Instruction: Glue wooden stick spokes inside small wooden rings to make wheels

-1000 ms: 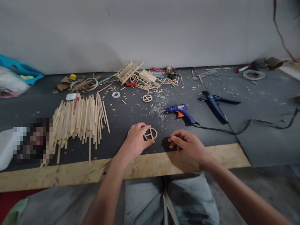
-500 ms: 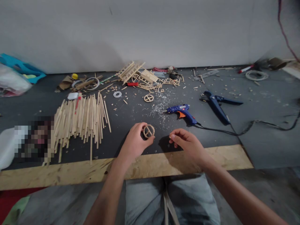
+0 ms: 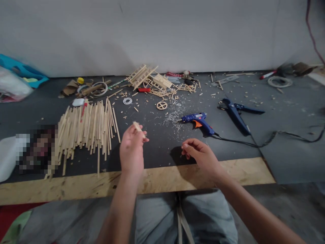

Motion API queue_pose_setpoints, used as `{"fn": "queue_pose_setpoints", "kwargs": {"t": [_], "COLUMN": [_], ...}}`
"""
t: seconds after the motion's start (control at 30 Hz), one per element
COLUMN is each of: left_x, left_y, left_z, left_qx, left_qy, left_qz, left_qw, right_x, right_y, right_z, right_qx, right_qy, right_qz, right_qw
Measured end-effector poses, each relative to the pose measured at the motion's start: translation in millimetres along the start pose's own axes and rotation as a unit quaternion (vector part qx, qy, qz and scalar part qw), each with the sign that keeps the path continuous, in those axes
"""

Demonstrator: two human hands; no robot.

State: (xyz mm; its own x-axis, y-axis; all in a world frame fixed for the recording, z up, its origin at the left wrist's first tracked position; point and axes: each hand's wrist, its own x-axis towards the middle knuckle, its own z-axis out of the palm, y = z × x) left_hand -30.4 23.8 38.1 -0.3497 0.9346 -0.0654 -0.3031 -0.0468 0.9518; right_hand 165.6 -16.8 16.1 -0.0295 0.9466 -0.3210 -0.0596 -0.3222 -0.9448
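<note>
A small wooden wheel (image 3: 139,128), seen nearly edge-on, is pinched in the fingers of my left hand (image 3: 132,149), above the dark tabletop. My right hand (image 3: 199,154) hovers near the table's front edge. Its thumb and fingers are pressed together, and whatever lies between them is too small to make out. A second wooden wheel (image 3: 161,105) with crossed spokes lies flat farther back. Between that wheel and the cutter rests a blue glue gun (image 3: 195,118) with an orange trigger.
Many thin wooden sticks (image 3: 87,127) spread at the left. A blue cutter (image 3: 235,113) lies right, above the glue gun's cord (image 3: 241,141). Wooden model pieces (image 3: 149,79) are piled against the wall, with a white ring (image 3: 127,101) nearer. A wooden strip (image 3: 162,178) forms the front edge.
My left hand has moved left and turned, so the wheel went from face-on to nearly edge-on. The right hand stays almost in place, fingers still pinched.
</note>
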Motion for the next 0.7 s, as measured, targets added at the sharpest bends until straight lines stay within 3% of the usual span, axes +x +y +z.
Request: {"fn": "queue_pose_setpoints", "kwargs": {"t": [0.07, 0.13, 0.27, 0.4, 0.57, 0.7], "left_x": [3, 2, -7, -20, -39, -49], "left_y": [15, 25, 22, 2, -9, -8], "left_z": [-1.4, -3.0, -3.6, -1.3, 4.4, 9.1], "left_qx": [-0.090, -0.124, -0.065, 0.134, 0.343, 0.397], "left_qy": [-0.008, -0.033, -0.076, -0.100, -0.154, -0.171], "left_qz": [-0.074, -0.105, -0.104, 0.023, 0.203, 0.260], "left_qw": [0.993, 0.986, 0.989, 0.986, 0.904, 0.864], "right_x": [-1, -1, -1, -4, -11, -14], "right_y": [-3, -6, -9, -12, -22, -22], "right_z": [1, 3, 8, 15, 26, 33], "right_qx": [-0.008, -0.010, 0.004, 0.076, 0.177, 0.202], "right_qy": [-0.003, -0.010, -0.026, -0.024, -0.014, -0.018], "right_qz": [-0.003, -0.007, -0.016, -0.023, -0.039, -0.057], "right_qw": [1.000, 1.000, 1.000, 0.997, 0.983, 0.978]}}
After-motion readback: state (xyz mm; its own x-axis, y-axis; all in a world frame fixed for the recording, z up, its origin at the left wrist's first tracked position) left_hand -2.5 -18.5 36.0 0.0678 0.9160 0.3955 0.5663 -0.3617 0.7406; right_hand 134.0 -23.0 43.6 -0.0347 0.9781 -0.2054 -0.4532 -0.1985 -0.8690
